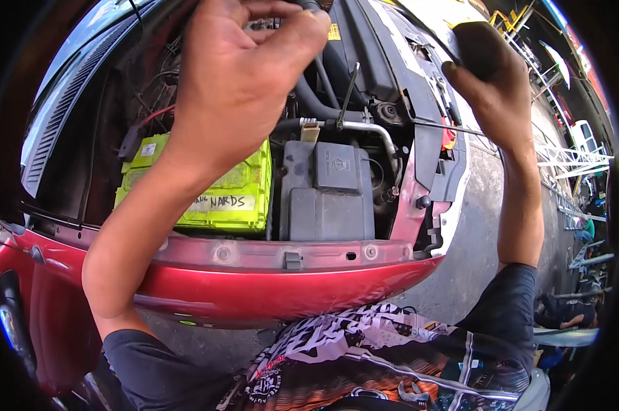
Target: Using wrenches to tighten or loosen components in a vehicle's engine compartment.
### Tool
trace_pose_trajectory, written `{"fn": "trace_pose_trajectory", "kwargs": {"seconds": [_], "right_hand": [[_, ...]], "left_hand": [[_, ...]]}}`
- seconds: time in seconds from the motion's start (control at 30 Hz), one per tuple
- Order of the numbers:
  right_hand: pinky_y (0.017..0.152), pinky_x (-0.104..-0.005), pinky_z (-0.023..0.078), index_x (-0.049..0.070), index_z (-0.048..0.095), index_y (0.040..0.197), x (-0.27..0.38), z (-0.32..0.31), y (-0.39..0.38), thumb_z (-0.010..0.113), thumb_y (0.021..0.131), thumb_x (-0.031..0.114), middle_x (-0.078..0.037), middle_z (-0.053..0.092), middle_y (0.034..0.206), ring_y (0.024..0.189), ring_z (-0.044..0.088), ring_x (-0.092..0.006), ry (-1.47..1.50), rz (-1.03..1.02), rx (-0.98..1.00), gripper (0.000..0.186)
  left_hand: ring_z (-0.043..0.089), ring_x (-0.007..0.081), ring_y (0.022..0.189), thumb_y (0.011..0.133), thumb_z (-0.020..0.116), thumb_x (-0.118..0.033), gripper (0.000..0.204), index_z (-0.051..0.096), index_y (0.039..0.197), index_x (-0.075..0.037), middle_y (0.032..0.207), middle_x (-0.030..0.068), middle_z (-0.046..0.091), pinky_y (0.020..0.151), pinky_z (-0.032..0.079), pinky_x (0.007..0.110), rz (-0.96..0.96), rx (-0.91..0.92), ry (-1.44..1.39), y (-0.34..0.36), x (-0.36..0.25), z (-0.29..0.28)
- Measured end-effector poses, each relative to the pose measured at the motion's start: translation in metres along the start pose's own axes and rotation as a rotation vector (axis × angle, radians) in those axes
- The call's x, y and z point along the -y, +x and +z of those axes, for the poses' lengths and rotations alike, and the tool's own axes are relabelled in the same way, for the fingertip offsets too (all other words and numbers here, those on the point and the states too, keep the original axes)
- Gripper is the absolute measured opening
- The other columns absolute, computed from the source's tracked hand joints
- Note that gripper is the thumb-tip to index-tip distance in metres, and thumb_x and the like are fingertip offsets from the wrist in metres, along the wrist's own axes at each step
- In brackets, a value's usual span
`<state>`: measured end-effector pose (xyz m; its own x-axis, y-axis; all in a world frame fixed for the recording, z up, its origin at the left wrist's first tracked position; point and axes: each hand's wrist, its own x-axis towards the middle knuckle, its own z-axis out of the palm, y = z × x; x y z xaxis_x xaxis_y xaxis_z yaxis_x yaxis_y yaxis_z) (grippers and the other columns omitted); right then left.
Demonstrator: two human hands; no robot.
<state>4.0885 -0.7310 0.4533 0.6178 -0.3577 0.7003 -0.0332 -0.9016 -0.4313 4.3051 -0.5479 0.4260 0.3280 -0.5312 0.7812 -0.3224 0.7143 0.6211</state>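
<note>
My left hand (244, 79) is raised over the engine bay, its fingers curled in and thumb bent against them at the upper edge. A dark piece shows by the fingertips, too cut off to name. Farther right, my right hand (494, 96) is closed beside the front edge of the car, the thumb bent toward a thin dark rod (429, 34). A dark rounded shape covers its fingers; I cannot make out what they hold. Under my left forearm sits a yellow-green car battery (255, 195), partly hidden. To its right is a black plastic box (330, 216) with a raised lid.
A thin metal rod (350, 92) stands tilted among the hoses (313, 103). Another dark rod (446, 126) crosses the car's front edge. The red fender (275, 291) lies between me and the engine bay. White metal frames (570, 157) and a person (566, 315) are at the far right.
</note>
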Motion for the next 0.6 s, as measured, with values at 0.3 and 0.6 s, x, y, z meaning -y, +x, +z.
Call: {"fn": "trace_pose_trajectory", "kwargs": {"seconds": [0.3,0.6], "right_hand": [[0.065,-0.0255,0.044,0.000,0.050,0.105,0.032,0.115,0.007,0.063,0.083,-0.002,-0.003,0.058,0.091,0.078,0.055,-0.0086,0.910,0.273,0.391,0.025],[0.090,-0.0364,0.047,-0.001,0.059,0.123,-0.074,0.123,0.025,0.064,0.098,0.043,-0.015,0.064,0.114,0.108,0.058,-0.0212,0.302,0.279,0.061,0.051]], "left_hand": [[0.057,0.0145,0.066,0.089,0.065,-0.033,0.022,0.060,0.089,-0.011,0.077,0.0007,0.057,0.058,0.046,0.026,-0.473,-0.661,-0.413,0.080,-0.012,0.012],[0.021,0.0101,0.036,0.089,0.047,-0.019,0.020,0.042,0.070,-0.020,0.049,-0.0062,0.027,0.036,0.018,0.029,-0.606,-0.460,-0.371,0.130,0.144,-0.018]]}}
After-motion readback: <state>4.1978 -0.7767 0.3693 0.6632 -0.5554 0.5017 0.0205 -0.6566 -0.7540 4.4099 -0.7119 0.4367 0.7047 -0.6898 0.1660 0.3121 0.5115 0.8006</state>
